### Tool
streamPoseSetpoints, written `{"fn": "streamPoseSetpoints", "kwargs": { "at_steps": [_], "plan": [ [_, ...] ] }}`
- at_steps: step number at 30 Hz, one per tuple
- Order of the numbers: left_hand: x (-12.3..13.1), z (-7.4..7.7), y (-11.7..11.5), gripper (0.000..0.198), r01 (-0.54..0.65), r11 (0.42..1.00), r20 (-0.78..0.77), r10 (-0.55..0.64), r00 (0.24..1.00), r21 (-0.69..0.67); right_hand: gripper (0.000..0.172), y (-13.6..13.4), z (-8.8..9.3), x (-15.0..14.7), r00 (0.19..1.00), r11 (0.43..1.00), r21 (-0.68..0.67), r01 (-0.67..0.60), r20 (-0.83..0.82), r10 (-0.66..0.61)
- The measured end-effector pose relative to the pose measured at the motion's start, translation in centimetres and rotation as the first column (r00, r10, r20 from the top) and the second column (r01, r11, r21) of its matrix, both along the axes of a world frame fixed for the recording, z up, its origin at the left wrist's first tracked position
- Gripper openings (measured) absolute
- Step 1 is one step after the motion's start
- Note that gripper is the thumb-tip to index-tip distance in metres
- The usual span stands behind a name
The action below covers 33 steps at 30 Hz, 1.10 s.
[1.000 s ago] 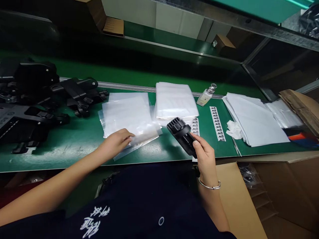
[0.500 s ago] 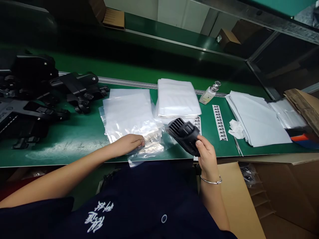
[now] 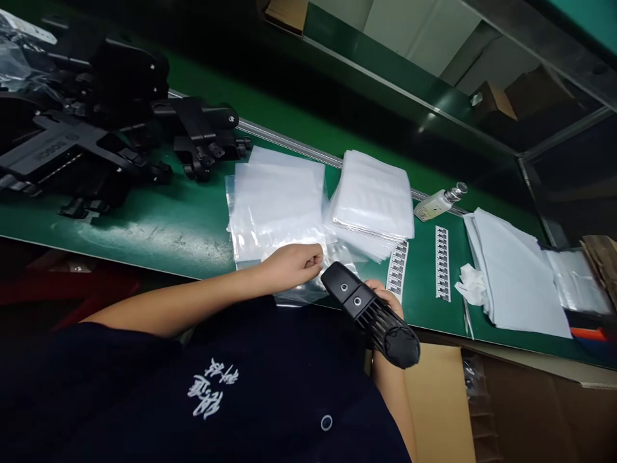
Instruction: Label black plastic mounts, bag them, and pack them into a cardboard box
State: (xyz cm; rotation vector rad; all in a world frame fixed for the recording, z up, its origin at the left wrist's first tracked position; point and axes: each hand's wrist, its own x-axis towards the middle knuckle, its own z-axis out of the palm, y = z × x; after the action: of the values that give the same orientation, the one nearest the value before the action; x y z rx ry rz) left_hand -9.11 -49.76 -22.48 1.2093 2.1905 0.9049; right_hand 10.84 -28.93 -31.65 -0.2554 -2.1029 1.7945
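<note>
My right hand point(image 3: 385, 296) grips a black plastic part point(image 3: 369, 315) with a slatted grille, a rounded end and two metal-ringed screw holes. Most of that hand is hidden behind the part. My left hand point(image 3: 294, 267) has its fingers curled closed, just left of the part's narrow end. What its fingers hold, if anything, is hidden. Beneath the left hand lie clear plastic bags point(image 3: 279, 212), spread flat at the bench's front edge. A thicker stack of white translucent bags point(image 3: 373, 196) sits to their right.
Several black plastic assemblies point(image 3: 72, 151) crowd the bench's left side. Right of the bags are two label strips point(image 3: 442, 263), a pump bottle point(image 3: 439, 202), crumpled tissue point(image 3: 471, 285), tweezers point(image 3: 468, 319) and white sheets point(image 3: 520, 276). Cardboard point(image 3: 434, 399) stands below the front edge.
My right hand has turned the black part over, so its screw-hole side now shows and the grille end points toward me. My left hand has moved closer to it. The view has tilted.
</note>
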Motion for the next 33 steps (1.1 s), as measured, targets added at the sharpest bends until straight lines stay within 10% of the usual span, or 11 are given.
{"fn": "streamPoseSetpoints", "kwargs": {
  "at_steps": [4, 8, 14, 23, 28, 33],
  "plan": [
    [0.8, 0.9, -0.6, 0.011, -0.075, 0.980, 0.043, 0.069, 0.997, 0.182, 0.024, -0.1, 0.8, -0.2, 0.996, 0.998, -0.054, 0.020, -0.086, -0.024],
    [1.4, 1.6, -0.7, 0.014, 0.034, 0.955, -0.066, -0.015, 0.998, 0.296, 0.026, -0.7, 2.9, -0.3, 0.998, 0.984, 0.171, 0.055, -0.035, -0.050],
    [2.1, 0.7, 0.0, 0.020, 0.307, 0.893, -0.361, -0.181, 0.915, 0.329, 0.031, -4.1, 6.3, -0.5, 0.963, 0.801, 0.560, 0.211, 0.023, -0.269],
    [0.5, 2.3, 0.7, 0.023, 0.165, 0.955, -0.236, -0.107, 0.966, 0.245, 0.028, -4.8, 5.1, -0.2, 0.916, 0.846, 0.397, 0.355, 0.035, -0.401],
    [1.5, 3.6, 1.8, 0.024, 0.440, 0.867, -0.353, -0.347, 0.869, 0.233, 0.028, -4.9, 5.5, -1.2, 0.978, 0.825, 0.531, 0.194, -0.039, -0.205],
    [1.5, 2.8, 1.2, 0.024, 0.304, 0.904, -0.405, -0.168, 0.899, 0.300, 0.030, -6.2, 5.7, -2.2, 0.868, 0.756, 0.480, 0.445, -0.024, -0.496]
  ]
}}
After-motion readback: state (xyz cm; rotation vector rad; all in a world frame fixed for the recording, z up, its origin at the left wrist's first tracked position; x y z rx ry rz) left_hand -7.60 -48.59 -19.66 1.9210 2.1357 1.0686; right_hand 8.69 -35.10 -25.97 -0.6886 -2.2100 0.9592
